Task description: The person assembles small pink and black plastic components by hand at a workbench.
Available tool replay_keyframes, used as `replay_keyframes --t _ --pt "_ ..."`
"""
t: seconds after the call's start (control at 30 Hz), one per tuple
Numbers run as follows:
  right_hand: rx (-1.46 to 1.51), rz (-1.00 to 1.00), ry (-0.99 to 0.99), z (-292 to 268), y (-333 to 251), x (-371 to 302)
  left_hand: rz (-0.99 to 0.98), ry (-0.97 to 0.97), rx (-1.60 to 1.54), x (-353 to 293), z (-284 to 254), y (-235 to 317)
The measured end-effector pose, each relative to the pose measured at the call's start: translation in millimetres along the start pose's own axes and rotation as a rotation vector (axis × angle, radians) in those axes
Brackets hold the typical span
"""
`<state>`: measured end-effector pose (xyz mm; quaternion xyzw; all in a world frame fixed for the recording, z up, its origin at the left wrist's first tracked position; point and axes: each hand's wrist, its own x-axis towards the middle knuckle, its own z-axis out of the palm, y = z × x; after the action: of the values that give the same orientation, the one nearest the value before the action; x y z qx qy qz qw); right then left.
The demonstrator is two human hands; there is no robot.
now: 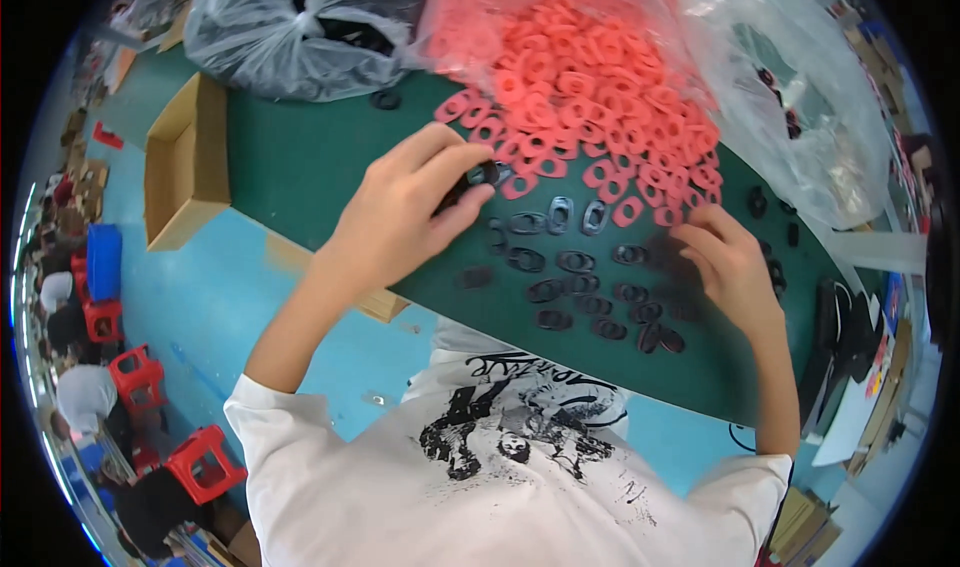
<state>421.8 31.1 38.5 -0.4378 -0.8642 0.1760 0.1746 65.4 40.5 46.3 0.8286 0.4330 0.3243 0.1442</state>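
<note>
My left hand [400, 197] is closed round a small black plastic part [482, 174], held above the table just left of the loose red pieces. My right hand [725, 267] is at the lower right edge of a heap of red oval rings [590, 87], its fingers curled together. A dark blur lies by those fingertips, and what they hold, if anything, cannot be made out. Between the hands, several black oval parts [576, 261] lie spread in loose rows on the green table [480, 312]. A few glossy dark oval pieces [560, 214] lie nearest the red rings.
A clear bag of dark parts [310, 32] stands at the far left, another clear bag [800, 97] at the far right. An open cardboard box [190, 162] sits at the table's left end. Red stools [205, 464] and other people are off to the left.
</note>
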Motion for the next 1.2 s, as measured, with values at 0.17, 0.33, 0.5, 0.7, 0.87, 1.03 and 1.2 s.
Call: replay_keyframes --t 0.17,0.33,0.5,0.7,0.87,1.03,1.2 --pt "-0.038 -0.035 0.005 2 -1 2 0.097 -0.109 -0.013 18 44 29" --pt "0.009 -0.004 0.061 7 7 -4 0.142 -0.174 -0.016 41 75 49" --pt "-0.007 -0.006 0.099 8 11 -11 0.116 -0.129 0.199 47 115 66" --pt "0.046 0.02 0.206 -16 12 -20 0.154 -0.178 0.362 47 121 75" --pt "-0.042 0.489 0.35 -79 46 -89 0.148 -0.201 0.296 45 119 70" --pt "-0.072 0.652 0.248 -57 44 -125 0.055 -0.201 0.32 44 124 73" --pt "0.083 0.743 0.319 -35 59 -138 0.141 -0.239 0.23 48 120 67"
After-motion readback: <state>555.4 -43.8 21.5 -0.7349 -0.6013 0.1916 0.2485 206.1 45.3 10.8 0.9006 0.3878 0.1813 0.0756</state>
